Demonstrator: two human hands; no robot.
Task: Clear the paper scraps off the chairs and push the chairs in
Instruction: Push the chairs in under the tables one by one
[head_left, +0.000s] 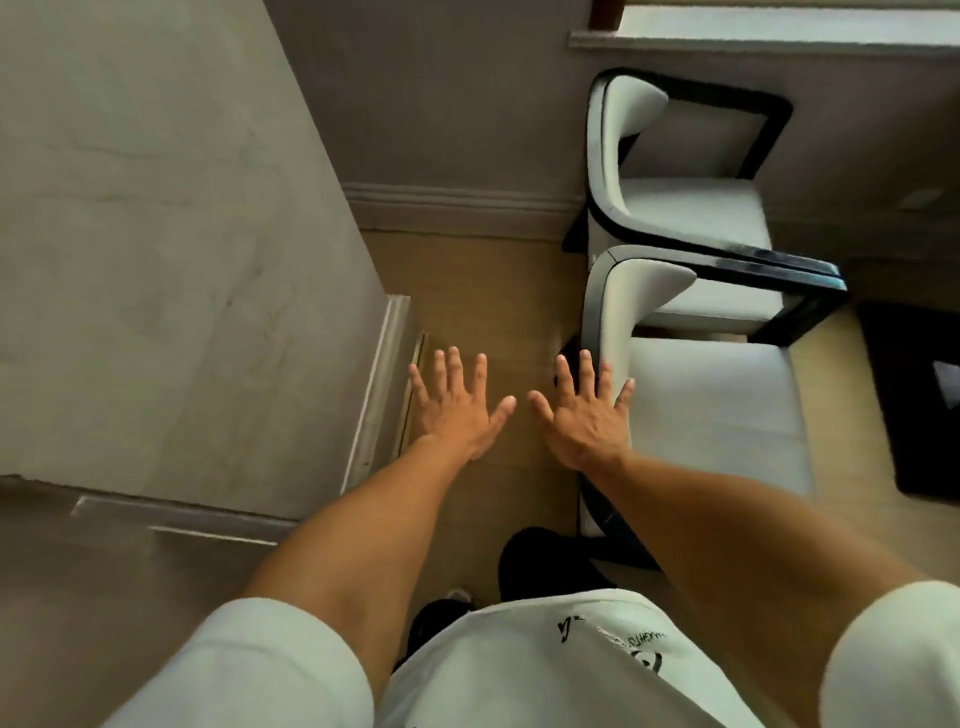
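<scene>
Over the floor (483, 291), left hand (457, 410) and right hand (584, 415) both spread flat, holding nothing. Right fingertips overlap near chair (711, 410) backrest; contact unclear. Far chair (691, 208) just behind it, by the wall. No scraps visible on either seat.

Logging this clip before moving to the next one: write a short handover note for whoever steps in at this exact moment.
Left hand: open, fingers spread, palm down over the floor, holding nothing.
Right hand: open, fingers spread, at the backrest of the near chair; contact cannot be confirmed.
Far chair stands just behind the near one, both side by side along the wall.
Done: no paper scraps visible on either seat.
Left: the chairs look not yet pushed in; the table is not clearly in view, so check where they belong.
</scene>
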